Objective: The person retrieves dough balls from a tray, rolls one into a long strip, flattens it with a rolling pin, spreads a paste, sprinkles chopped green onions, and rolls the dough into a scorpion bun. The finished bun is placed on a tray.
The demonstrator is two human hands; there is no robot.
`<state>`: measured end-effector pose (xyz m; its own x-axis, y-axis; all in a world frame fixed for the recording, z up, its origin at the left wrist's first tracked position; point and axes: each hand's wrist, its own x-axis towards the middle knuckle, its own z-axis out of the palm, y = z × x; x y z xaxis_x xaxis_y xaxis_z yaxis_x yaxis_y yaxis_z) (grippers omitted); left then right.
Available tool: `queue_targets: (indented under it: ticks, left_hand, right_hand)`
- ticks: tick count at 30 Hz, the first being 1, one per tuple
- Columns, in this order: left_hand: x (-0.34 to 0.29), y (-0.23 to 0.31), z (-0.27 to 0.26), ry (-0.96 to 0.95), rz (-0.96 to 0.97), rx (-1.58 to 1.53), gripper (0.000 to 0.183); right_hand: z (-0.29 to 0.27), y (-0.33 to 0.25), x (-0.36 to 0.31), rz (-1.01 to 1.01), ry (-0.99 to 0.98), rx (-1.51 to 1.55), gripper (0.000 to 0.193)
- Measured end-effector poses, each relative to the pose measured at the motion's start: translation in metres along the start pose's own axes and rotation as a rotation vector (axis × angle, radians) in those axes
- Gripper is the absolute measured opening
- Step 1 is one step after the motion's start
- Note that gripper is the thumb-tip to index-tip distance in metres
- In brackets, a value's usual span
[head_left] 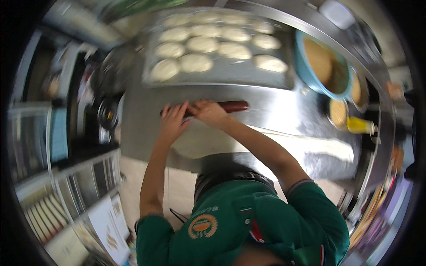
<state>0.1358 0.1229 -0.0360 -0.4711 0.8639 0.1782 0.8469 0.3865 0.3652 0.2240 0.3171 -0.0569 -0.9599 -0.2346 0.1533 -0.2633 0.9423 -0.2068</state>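
Note:
Both hands rest over a dark red-brown rolling pin (234, 106) on the metal worktop. My left hand (174, 119) is closed over the pin's left part, its fingers laid across the top. Close beside it, my right hand (207, 111) curls over the middle; the pin's right end sticks out past it. Just nearer to me lies a long, flat strip of pale dough (204, 141). The strip runs to the right, passes under my right forearm, and reaches the right side of the worktop (142, 115).
Beyond the pin stands a metal tray (222, 80) bearing rows of several oval dough pieces (196, 63). At the back right are a light-blue bowl (306, 71) with brown contents, a small tan-filled container (338, 112) and a yellow bottle (358, 125). A shelf unit (66, 177) stands left.

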Motion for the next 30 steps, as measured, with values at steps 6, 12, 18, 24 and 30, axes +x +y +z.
queue_targets:
  ticks: [6,12,18,24,30]
  left_hand:
    - [0.040,0.010,-0.001,-0.293,-0.101,-0.024,0.056]
    - [0.014,0.100,0.050,-0.091,-0.060,0.218,0.075]
    - [0.000,0.149,0.095,-0.234,-0.029,0.117,0.086]
    - [-0.014,0.166,0.102,-0.153,-0.046,0.182,0.081]
    - [-0.017,0.173,0.115,-0.165,-0.043,0.166,0.079]
  right_hand:
    - [-0.059,0.085,-0.138,0.220,0.440,0.154,0.033]
    - [-0.122,0.181,-0.351,0.992,0.628,-0.301,0.047]
    - [-0.125,0.206,-0.435,1.083,0.460,-0.327,0.033]
    - [-0.137,0.205,-0.436,1.055,0.755,-0.097,0.021]
    - [-0.083,0.081,-0.343,0.646,0.612,0.587,0.018]
